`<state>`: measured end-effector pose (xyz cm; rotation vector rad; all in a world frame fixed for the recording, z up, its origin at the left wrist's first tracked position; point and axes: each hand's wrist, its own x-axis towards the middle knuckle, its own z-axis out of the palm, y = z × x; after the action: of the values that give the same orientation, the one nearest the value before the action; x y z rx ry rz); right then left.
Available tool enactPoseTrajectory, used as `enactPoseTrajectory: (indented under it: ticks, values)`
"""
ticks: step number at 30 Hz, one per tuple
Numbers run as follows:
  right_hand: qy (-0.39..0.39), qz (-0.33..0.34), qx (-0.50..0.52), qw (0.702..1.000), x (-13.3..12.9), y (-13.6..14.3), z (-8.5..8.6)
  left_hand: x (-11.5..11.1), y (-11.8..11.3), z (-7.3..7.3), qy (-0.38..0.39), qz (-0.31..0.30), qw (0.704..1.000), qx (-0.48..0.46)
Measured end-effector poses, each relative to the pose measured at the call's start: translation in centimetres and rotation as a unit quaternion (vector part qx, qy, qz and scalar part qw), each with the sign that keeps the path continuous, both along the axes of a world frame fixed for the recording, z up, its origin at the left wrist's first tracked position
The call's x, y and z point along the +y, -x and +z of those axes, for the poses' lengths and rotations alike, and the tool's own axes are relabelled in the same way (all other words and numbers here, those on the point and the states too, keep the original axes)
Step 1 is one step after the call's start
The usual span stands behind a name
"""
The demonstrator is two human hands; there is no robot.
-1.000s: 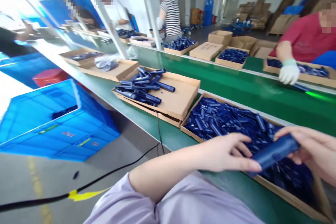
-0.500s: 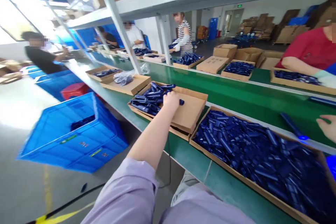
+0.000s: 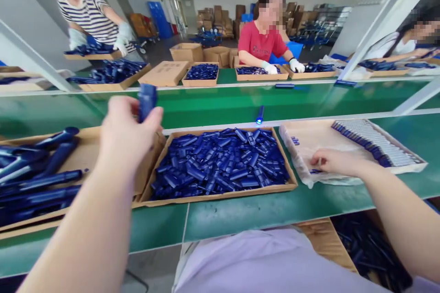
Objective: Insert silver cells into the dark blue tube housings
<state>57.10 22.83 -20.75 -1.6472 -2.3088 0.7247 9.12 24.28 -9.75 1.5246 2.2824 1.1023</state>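
Note:
My left hand (image 3: 127, 128) holds a dark blue cylindrical piece (image 3: 147, 100) upright between thumb and fingers, above the right end of a cardboard tray (image 3: 91, 146) of long blue tubes (image 3: 51, 181). Low over the left part of a plastic-lined white tray (image 3: 409, 167), my right hand (image 3: 330, 162) has its fingers curled together near a small dark blue piece; its fingertips partly hide what they grip, if anything. Rows of silvery cylinders (image 3: 388, 139) with dark ends fill that tray's right side. Between the hands lies a cardboard tray (image 3: 292, 185) heaped with short blue parts (image 3: 220, 165).
A lit blue flashlight (image 3: 260, 114) stands on the green belt (image 3: 213, 103); other blue tubes lie farther along it. Across are people, gloved hands (image 3: 270, 67) and parts trays. Slanted shelf posts (image 3: 373, 32) rise on both sides. An open box of dark parts (image 3: 371, 247) is below the bench.
The view has swung right. My left hand has lifted from the tray of long tubes with a blue piece in it. My right hand, earlier open over the belt, is now down in the white tray.

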Motion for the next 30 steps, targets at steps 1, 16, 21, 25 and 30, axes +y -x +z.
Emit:
enactPoseTrajectory:
  ticks: [1,16,21,25,30]
  values:
    - [0.016,0.025,-0.006,1.000,-0.2,0.1,-0.2,-0.5,-2.5,-1.0,0.018,-0.125,0.981,-0.147]
    - [0.011,0.031,-0.101,0.994,1.9,-2.1,-1.7,-8.6,-17.1,-8.4,0.276,-0.169,0.556,-0.766]
    - [-0.147,0.028,0.198,0.969,-5.0,6.1,2.1,-9.1,-18.0,-9.1,0.235,-0.170,0.508,-0.811]
    - [-0.284,0.095,0.164,0.940,-9.5,13.2,2.7,-9.3,-18.1,-9.4,0.223,-0.173,0.504,-0.817]
    - [-0.360,0.116,0.162,0.911,-9.6,15.8,0.8,-9.5,-17.7,-9.7,0.204,-0.165,0.501,-0.825]
